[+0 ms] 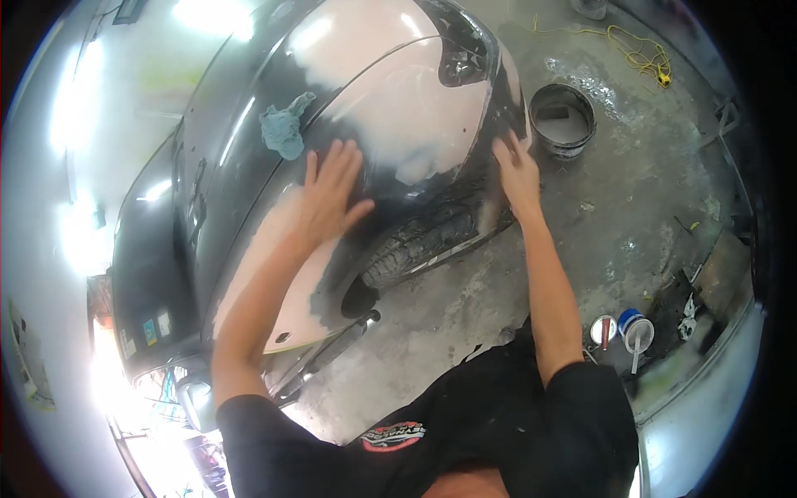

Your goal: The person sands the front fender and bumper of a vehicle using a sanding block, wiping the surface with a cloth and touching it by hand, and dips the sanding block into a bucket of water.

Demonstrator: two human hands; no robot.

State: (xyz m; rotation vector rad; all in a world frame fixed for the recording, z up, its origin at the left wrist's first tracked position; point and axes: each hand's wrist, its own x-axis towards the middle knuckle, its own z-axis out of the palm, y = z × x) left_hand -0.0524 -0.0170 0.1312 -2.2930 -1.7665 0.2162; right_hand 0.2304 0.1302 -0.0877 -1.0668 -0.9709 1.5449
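Held the left hand point(330, 197) spread on or just above the car point(415, 116) beneath both, and the right hand point(518, 170) bent at its edge with no tellable grip, perhaps to feel for smoothness, with a bluish cloth point(284, 129) just beyond the left, a bucket point(569, 151) beside the right, and a tyre point(407, 253) between, probably blocking closer standing.

Room lies over the car panel point(415, 108) between left hand point(330, 192) and right hand point(518, 176); a bucket point(568, 152) obstructs rightward.

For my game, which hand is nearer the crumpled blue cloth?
Left. The left hand is close, down and right of the cloth; the right hand is farther right.
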